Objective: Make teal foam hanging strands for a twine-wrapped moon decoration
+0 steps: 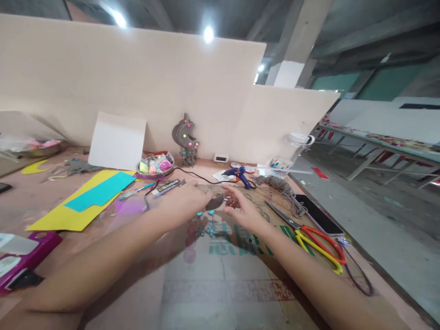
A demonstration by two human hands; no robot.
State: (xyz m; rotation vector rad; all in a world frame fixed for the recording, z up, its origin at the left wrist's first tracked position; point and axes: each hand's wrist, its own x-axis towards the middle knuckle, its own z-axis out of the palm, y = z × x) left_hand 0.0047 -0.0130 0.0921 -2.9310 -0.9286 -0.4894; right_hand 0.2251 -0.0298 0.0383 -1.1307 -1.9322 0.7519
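Over the middle of the table, my left hand (190, 200) is closed on a grey felt craft piece (216, 201) with a rounded edge. Its full shape is partly hidden by my fingers. Just to its right is my right hand (243, 210), thumb and fingers apart and curved, the fingertips close to the piece's edge; whether they touch it I cannot tell. Below the piece, small teal beads (205, 224) show near the board. A similar grey crescent moon ornament (185, 135) with coloured dots and hanging strands stands against the back panel.
A blue glue gun (242, 176), grey cord coil (280, 188), scissors (309, 238) and a phone (319, 215) lie on the right. Left are a bowl rim (156, 175) of colourful clay packs, yellow sheet (65, 222), teal sheet (99, 192) and a purple tool (32, 259). A clear jar (294, 146) stands back right.
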